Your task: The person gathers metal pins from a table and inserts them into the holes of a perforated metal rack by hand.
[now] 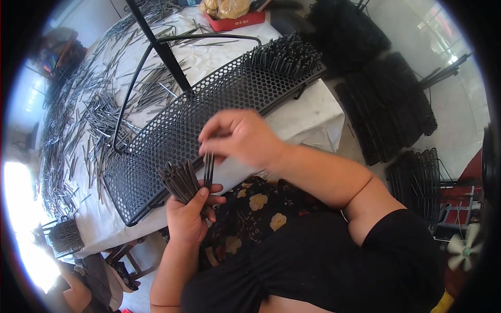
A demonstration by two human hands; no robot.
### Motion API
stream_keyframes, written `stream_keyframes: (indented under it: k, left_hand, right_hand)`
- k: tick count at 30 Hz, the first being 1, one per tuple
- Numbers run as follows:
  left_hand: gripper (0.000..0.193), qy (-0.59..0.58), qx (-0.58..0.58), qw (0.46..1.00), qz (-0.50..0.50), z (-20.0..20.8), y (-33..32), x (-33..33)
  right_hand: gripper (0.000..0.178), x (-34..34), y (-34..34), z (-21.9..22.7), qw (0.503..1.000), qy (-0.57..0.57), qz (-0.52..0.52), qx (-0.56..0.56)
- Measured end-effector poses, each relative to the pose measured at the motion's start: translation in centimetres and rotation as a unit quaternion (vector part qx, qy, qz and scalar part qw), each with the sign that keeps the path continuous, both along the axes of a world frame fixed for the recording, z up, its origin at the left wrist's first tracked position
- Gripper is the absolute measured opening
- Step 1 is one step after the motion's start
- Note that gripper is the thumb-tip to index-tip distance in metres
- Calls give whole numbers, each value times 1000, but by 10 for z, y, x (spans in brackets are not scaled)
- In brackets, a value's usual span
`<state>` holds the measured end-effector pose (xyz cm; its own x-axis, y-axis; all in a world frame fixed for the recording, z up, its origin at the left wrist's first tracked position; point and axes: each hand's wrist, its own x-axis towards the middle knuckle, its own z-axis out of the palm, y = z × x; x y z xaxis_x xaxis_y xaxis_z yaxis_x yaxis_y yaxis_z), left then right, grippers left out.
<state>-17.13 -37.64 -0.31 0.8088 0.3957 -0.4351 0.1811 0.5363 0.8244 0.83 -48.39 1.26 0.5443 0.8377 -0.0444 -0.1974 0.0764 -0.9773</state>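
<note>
My left hand (189, 215) is closed round a bundle of thin dark metal rods (179, 180), their ends pointing up and away. Between its thumb and fingers a few separate rods (209, 172) stand apart from the bundle. At their upper ends is my right hand (241, 136), slightly blurred, its thumb and fingertips pinched together on them. Beyond both hands lies a long black perforated metal panel (209, 99). Many dark rods (287, 56) stand packed upright at its far right end. Bare holes show along the rest of the panel.
Loose rods (109, 112) lie scattered over the white-covered table (318, 107). A black post (172, 65) rises by the panel. A red tray (240, 22) holds yellow items in plastic. Dark stacked racks (386, 107) stand right; a small fan (463, 248) is lower right. Another person's arm (75, 289) shows lower left.
</note>
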Motion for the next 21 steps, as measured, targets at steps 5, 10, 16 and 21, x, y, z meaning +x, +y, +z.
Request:
stream_keyframes:
  k: [5, 10, 16, 21]
  left_hand:
    - [16, 62, -99, 993, 27, -10, 13, 0]
    - [15, 70, -92, 993, 30, -13, 13, -2]
    - [14, 72, -90, 993, 16, -14, 14, 3]
    - [13, 71, -87, 993, 25, -13, 14, 0]
  right_hand:
    - [8, 101, -18, 4, 774, -474, -414, 73]
    - [10, 127, -17, -9, 698, -560, -438, 81]
    - [10, 132, -18, -15, 694, -560, -451, 37]
    - [10, 129, -15, 2, 694, -609, -384, 5]
